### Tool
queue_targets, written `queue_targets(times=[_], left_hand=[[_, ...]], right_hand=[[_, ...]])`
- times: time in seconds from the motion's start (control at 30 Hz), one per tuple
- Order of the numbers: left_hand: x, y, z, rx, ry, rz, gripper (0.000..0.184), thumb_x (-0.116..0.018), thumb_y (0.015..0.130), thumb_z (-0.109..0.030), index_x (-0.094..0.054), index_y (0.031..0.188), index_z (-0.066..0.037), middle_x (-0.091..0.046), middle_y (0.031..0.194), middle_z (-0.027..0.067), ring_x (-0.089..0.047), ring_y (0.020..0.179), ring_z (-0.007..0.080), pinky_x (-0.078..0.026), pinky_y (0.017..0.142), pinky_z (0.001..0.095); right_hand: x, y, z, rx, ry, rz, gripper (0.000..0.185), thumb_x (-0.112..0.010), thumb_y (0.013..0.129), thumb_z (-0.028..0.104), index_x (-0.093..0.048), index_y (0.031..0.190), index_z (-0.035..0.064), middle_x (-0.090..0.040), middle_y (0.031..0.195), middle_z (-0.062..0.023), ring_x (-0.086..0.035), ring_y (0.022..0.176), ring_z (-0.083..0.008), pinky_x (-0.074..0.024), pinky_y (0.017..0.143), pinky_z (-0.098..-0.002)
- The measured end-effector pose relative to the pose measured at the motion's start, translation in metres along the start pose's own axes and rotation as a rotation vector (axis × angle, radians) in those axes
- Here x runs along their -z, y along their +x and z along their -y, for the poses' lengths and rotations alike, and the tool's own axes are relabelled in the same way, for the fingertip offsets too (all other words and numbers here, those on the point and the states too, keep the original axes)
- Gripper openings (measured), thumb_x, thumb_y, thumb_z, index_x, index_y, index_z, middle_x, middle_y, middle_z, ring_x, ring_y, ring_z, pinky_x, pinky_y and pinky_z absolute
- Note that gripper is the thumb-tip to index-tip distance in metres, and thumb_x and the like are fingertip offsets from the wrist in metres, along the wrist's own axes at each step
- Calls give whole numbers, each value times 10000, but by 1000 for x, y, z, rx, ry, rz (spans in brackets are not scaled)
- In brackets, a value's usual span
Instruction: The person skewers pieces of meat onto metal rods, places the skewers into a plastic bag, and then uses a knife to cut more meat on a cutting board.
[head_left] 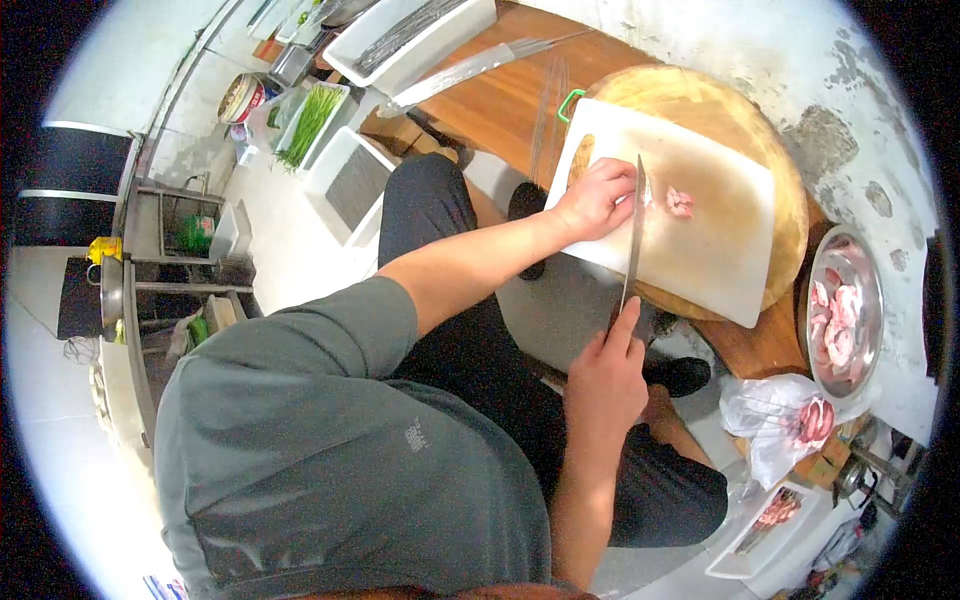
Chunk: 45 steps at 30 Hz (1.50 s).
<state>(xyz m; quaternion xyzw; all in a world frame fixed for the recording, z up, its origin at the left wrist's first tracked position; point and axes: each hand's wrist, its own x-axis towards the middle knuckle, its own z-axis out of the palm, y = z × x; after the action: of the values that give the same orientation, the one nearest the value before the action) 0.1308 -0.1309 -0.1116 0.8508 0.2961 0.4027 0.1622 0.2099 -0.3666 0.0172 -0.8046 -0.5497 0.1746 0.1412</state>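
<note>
A white cutting board [700, 255] lies on a round wooden block [785, 190]. My left hand [600, 200] rests on the board's left part with its fingers curled at the blade; what lies under the fingertips is mostly hidden, with a pale sliver of meat showing beside the blade. My right hand [608, 370] is closed around the handle of a long knife [634, 240], whose blade reaches over the board next to my left fingertips. A small pink piece of meat [680, 203] sits to the right of the blade.
A metal bowl of meat [843, 325] stands right of the block. Below it are a plastic bag with meat [775, 420] and a white tray [760, 535]. Green stalks [312, 122] lie in a tray at the upper left, near white bins [345, 185]. My knees flank the block's near side.
</note>
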Motion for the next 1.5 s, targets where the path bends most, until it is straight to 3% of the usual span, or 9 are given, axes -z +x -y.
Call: queue_targets(times=[0.23,0.33,0.53,0.63,0.73,0.83,0.97,1.27,1.5], left_hand=[[1,4,-7,-16,5,6,155,-701,801,-84,-689,943,-23,-620,1053,128,-582,1024,339,-490,914,424],[2,5,-7,-33,33,-12,156,-705,798,-87,-690,940,-25,-621,1047,121,-583,1021,334,-494,905,422],[0,4,-6,-25,15,2,154,-699,792,-84,-691,936,-31,-624,1052,116,-582,1022,334,-497,903,419],[-4,1,-3,-13,24,7,151,-694,790,-81,-689,935,-37,-623,1048,116,-583,1022,335,-495,908,421],[0,3,-5,-5,18,9,147,-688,802,-86,-688,941,-40,-624,1053,119,-582,1039,338,-491,919,424],[1,0,-6,38,-24,21,154,-682,819,-96,-684,961,-36,-626,1072,135,-589,1053,343,-488,930,424],[3,-1,-6,94,-41,26,184,-672,837,-103,-673,1005,-29,-628,1101,159,-606,1057,346,-486,944,423],[3,2,-4,105,-27,39,203,-648,843,-84,-653,1037,-26,-609,1102,159,-573,1059,368,-478,941,430],[3,3,-8,59,2,28,201,-662,852,-113,-666,1034,-28,-614,1109,160,-572,1065,368,-477,947,430]], right_hand=[[-5,41,7,-12,-35,33,568,-558,968,204,-353,1491,120,-653,974,-182,-682,744,-396,-570,606,-473],[-19,54,8,70,-106,-70,573,-584,965,231,-363,1475,91,-654,960,-166,-688,679,-359,-587,546,-447],[2,33,5,-38,-22,86,567,-556,977,244,-342,1483,104,-659,999,-182,-700,779,-381,-599,629,-468],[-17,55,1,34,-18,-10,579,-546,981,246,-324,1498,111,-661,1018,-196,-701,790,-384,-594,631,-479],[-5,84,9,-72,14,132,542,-523,988,215,-361,1485,72,-650,1092,-236,-660,924,-435,-531,806,-521],[-14,87,-11,-7,105,-34,546,-533,985,211,-373,1472,22,-652,1088,-263,-676,939,-418,-564,775,-495],[-15,73,-25,-122,433,-178,554,-524,985,186,-360,1483,5,-615,1197,-320,-609,1076,-467,-488,889,-550],[-24,23,-14,91,64,-98,639,-615,943,219,-342,1509,102,-630,955,-146,-679,704,-334,-578,534,-422],[-28,11,-2,50,100,-90,577,-580,953,177,-389,1488,76,-618,968,-147,-672,727,-342,-568,575,-413]])
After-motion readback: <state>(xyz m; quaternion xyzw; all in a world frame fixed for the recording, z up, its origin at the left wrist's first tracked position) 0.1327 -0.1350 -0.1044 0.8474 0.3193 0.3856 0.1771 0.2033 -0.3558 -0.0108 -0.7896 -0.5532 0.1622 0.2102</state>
